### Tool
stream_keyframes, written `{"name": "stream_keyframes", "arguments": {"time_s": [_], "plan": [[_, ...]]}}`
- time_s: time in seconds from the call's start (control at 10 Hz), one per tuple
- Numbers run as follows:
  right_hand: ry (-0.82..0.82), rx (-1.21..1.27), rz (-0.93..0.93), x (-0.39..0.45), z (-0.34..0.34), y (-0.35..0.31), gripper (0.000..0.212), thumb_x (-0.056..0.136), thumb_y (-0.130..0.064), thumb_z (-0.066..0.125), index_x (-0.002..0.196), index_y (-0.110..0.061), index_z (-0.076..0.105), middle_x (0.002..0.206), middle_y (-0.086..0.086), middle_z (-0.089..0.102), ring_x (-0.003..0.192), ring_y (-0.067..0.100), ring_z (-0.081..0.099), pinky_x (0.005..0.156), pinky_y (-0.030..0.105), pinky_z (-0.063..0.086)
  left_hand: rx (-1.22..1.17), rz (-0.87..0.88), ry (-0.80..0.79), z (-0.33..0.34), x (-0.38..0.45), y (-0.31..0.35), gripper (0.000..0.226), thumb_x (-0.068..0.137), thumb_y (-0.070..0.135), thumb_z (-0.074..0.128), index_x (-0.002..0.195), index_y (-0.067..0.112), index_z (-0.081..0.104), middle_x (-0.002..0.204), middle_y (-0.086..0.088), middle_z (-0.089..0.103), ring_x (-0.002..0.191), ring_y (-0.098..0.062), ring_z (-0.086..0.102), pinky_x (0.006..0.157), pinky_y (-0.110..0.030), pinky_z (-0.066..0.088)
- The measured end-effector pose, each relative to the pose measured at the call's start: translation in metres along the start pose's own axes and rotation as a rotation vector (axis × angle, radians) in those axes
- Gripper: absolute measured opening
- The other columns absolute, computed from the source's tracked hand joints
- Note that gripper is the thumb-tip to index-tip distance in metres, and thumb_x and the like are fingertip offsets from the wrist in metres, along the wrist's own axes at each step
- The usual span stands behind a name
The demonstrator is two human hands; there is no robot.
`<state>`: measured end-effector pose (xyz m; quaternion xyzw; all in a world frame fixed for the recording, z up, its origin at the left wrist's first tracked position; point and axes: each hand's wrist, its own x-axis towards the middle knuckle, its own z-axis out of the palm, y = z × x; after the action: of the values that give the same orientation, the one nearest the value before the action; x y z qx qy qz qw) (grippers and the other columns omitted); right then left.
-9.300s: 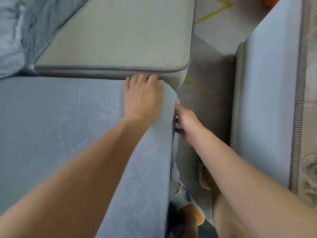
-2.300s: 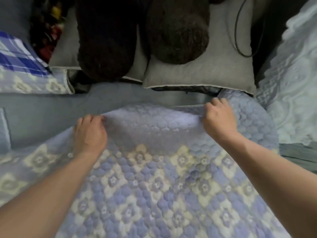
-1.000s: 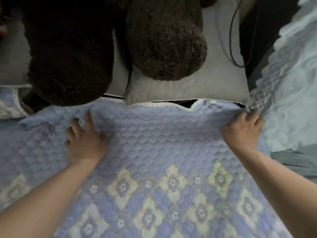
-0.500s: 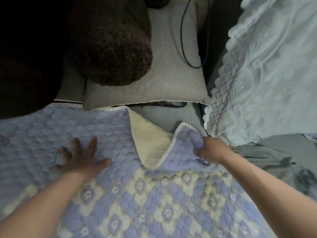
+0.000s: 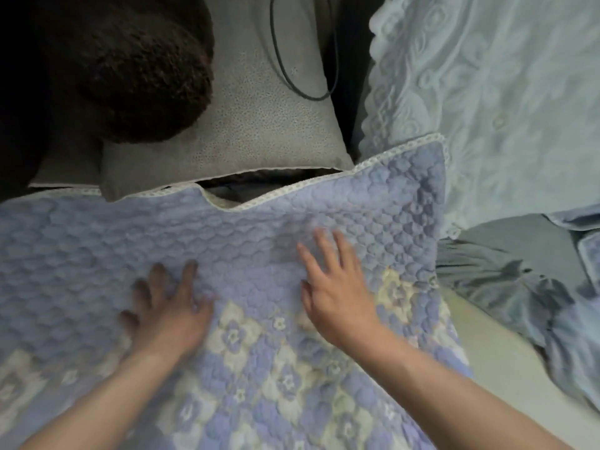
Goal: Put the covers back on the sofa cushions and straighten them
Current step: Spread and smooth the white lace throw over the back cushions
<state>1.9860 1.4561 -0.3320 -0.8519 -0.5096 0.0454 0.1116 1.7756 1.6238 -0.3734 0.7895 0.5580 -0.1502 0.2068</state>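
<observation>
A quilted lilac sofa cover (image 5: 259, 228) with cream flower diamonds and a lace edge lies spread over the seat cushion, filling the lower part of the view. Its far right corner lies flat against the pale blue lace cover (image 5: 487, 92). My left hand (image 5: 168, 306) presses flat on the quilt, fingers spread. My right hand (image 5: 334, 287) rests flat on it a little further right, fingers straight and blurred. A small dip in the far edge shows the cream underside and a dark gap behind.
A grey back pillow (image 5: 253, 125) stands behind the quilt with a black cable (image 5: 292, 82) looped over it. A dark brown plush toy (image 5: 123, 66) leans at the far left. Crumpled grey-blue fabric (image 5: 506, 274) lies to the right.
The folded-back corner that my right hand was pinching now lies flat, hiding most of the cream underside. My right hand has let go and moved left onto the quilt. The left hand stays pressed flat.
</observation>
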Motion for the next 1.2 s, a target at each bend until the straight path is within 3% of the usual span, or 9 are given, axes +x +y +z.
{"name": "stream_keyframes", "arguments": {"time_s": [0.1,0.3,0.5,0.6,0.7,0.8,1.0,1.1,1.2], "plan": [[-0.256,-0.069,-0.038,0.038,0.034,0.027,0.062,0.102,-0.048,0.031,0.157,-0.024,0.015,0.166,0.007,-0.002,0.151,0.039,-0.007,0.121,0.057,0.005,0.040,-0.008,-0.077,0.016,0.000,0.017,0.076,0.085,0.083,0.025,0.147,0.059,-0.011,0.163,0.002,-0.024,0.149,-0.038,-0.020,0.112,-0.071,0.000],[-0.244,0.259,0.616,0.187,0.057,0.082,0.072,0.096,-0.062,0.026,0.154,-0.022,0.018,0.163,0.011,0.013,0.150,0.030,0.013,0.121,0.047,0.012,0.085,0.010,0.029,0.026,0.009,0.020,0.081,0.078,0.090,0.027,0.146,0.062,-0.007,0.164,0.004,-0.017,0.150,-0.040,-0.013,0.113,-0.070,0.002],[-0.213,0.182,0.615,0.120,0.059,0.054,0.072,0.097,-0.061,0.030,0.157,-0.028,0.007,0.164,0.012,0.005,0.150,0.032,0.006,0.119,0.051,0.008,0.066,0.070,-0.062,0.009,0.029,0.029,0.094,0.068,0.096,0.034,0.145,0.064,-0.010,0.160,0.009,-0.032,0.146,-0.040,-0.027,0.112,-0.072,-0.008],[-0.374,-0.015,0.407,0.135,0.055,0.082,0.073,0.099,-0.065,0.026,0.155,-0.018,0.022,0.160,0.009,0.025,0.145,0.030,0.027,0.121,0.041,0.017,0.086,0.059,-0.045,0.019,0.037,0.045,0.098,0.060,0.102,0.021,0.139,0.066,-0.022,0.155,0.008,-0.042,0.141,-0.043,-0.037,0.108,-0.074,-0.014],[-0.210,0.644,0.736,0.142,0.052,0.086,0.061,0.105,-0.052,0.032,0.146,-0.008,0.039,0.151,0.010,0.040,0.135,0.026,0.040,0.120,0.028,0.021,0.110,0.045,-0.045,0.022,0.045,0.043,0.099,0.056,0.105,0.017,0.137,0.067,-0.023,0.155,0.008,-0.042,0.141,-0.043,-0.037,0.107,-0.074,-0.016],[-0.072,0.276,0.668,0.096,0.052,0.051,0.065,0.101,-0.046,0.037,0.155,-0.012,0.024,0.159,0.018,0.026,0.145,0.037,0.027,0.120,0.045,0.021,0.128,0.024,-0.075,0.019,0.043,0.048,0.099,0.061,0.102,0.024,0.142,0.064,-0.019,0.159,0.005,-0.036,0.143,-0.045,-0.032,0.108,-0.075,-0.012],[-0.273,0.057,0.279,-0.187,0.055,-0.015,0.064,0.101,-0.058,0.026,0.158,-0.031,0.014,0.167,0.003,-0.002,0.153,0.028,-0.005,0.122,0.052,0.003,-0.013,0.187,0.067,0.060,-0.067,0.044,0.072,0.092,0.067,0.040,0.156,0.044,0.013,0.167,-0.007,-0.004,0.151,-0.041,-0.004,0.114,-0.071,0.007],[-0.402,0.138,0.746,-0.269,0.038,0.046,0.072,0.097,-0.065,0.019,0.159,-0.031,0.003,0.167,0.003,-0.001,0.153,0.024,0.001,0.124,0.047,0.006,0.088,0.214,-0.005,0.106,-0.177,-0.008,0.074,0.093,0.062,0.044,0.156,0.047,0.009,0.167,-0.006,-0.003,0.152,-0.038,-0.002,0.113,-0.068,0.012],[-0.398,0.061,0.799,-0.288,0.024,0.048,0.065,0.102,-0.045,0.031,0.158,-0.014,0.015,0.163,0.017,0.017,0.149,0.035,0.018,0.121,0.051,0.019,0.163,0.116,-0.134,0.128,-0.268,-0.064,0.074,0.092,0.065,0.041,0.156,0.045,0.011,0.166,-0.012,0.006,0.150,-0.042,0.006,0.107,-0.072,0.022]]}}
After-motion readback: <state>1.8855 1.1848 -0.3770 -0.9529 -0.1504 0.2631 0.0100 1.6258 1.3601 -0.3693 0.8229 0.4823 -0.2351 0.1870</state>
